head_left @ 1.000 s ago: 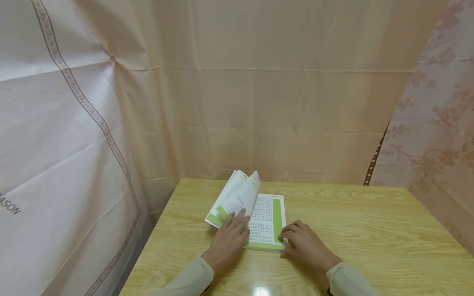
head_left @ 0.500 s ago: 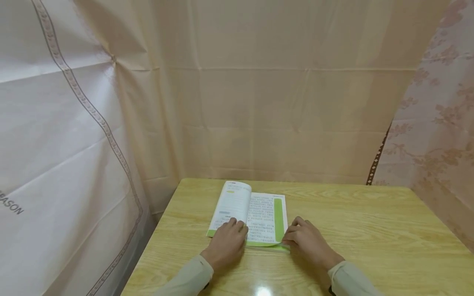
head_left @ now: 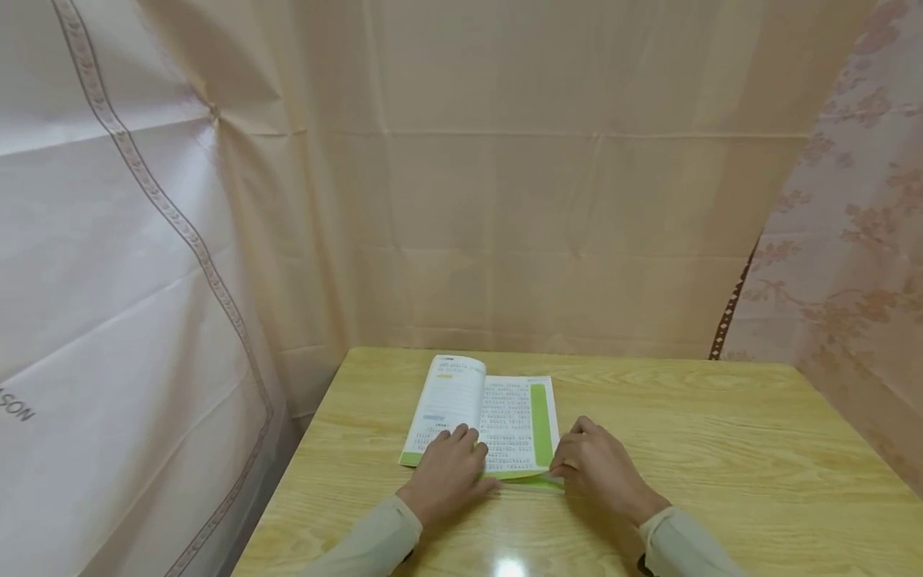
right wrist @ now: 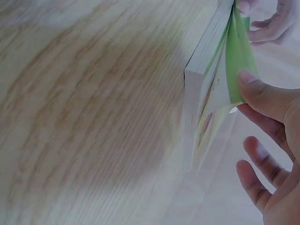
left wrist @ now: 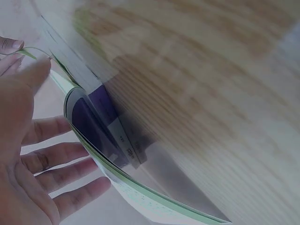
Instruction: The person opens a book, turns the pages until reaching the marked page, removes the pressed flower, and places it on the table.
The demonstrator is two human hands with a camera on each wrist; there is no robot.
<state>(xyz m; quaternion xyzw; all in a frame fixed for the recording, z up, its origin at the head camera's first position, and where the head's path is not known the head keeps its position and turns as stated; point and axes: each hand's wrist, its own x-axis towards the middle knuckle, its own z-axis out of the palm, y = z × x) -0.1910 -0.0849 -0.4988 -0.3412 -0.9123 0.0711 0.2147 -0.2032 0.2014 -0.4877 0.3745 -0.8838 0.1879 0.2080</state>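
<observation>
A book lies open on the wooden table, its white pages printed with text and edged in green. My left hand rests on the lower part of the curved left-hand pages, its thumb stretched towards the book's bottom edge. In the left wrist view its fingers lie fairly straight against the paper. My right hand pinches the lower right corner of a right-hand page between thumb and index finger. That corner is lifted off the thick stack of pages below, while the other fingers stay loose.
The light wooden table extends to both sides of the book. Beige cloth hangs behind it, with white cloth at the left and flowered cloth at the right.
The raised left-hand leaves have come down under my left hand, whose thumb now reaches further right. My right hand has lifted the corner of the right-hand page.
</observation>
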